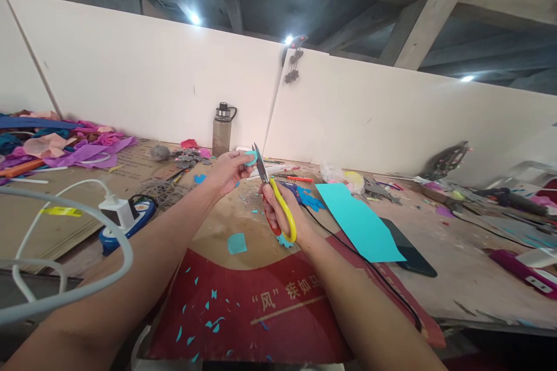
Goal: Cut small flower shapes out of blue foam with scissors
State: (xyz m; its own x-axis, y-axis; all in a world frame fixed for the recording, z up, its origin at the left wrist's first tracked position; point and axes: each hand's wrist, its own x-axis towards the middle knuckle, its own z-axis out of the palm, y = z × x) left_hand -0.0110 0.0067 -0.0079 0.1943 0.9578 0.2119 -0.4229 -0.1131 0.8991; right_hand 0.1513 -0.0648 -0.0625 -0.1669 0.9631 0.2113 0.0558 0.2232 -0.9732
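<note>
Nearest, small teal scraps lie scattered over the red part of a cardboard sheet. Beyond them, left of the right hand, a teal square lies on the cardboard's brown part. The right hand is curled around the yellow and red handles of a pair of scissors, blades pointing far. To its right, a large teal sheet partly covers a dark flat slab. Slightly farther, the left hand pinches a small teal piece between thumb and fingers, just beside the blades; whether they touch it, I cannot tell. Farther still, a grey bottle stands before a white partition.
</note>
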